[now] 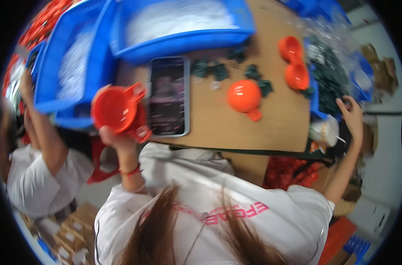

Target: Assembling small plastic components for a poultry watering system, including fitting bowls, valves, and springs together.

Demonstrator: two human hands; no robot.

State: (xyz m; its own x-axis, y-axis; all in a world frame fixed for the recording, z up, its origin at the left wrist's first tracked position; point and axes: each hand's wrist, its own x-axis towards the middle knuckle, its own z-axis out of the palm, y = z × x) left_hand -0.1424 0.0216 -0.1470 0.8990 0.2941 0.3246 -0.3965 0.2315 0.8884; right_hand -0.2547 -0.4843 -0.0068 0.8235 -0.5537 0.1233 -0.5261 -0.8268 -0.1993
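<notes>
My left hand (115, 138) is closed round the underside of an orange-red round plastic cup (114, 109) with tabs at its side. A second red part shows beneath the cup, partly hidden by it. Far out to the right, my right hand (352, 118) is at the edge of a blue bin of dark green pieces (331, 84). Its fingers are bent and apart, with no held piece that I can make out. On the cardboard-covered table lie an orange dome-shaped part (244, 96), a pair of orange cups (296, 75) and several dark green pieces (219, 70).
A phone (167, 97) lies beside my left hand. Two blue bins (183, 42) of whitish pieces stand at the back left. A drink cup (324, 131) with a straw is below my right hand. A co-worker in a white shirt (46, 181) is at the left.
</notes>
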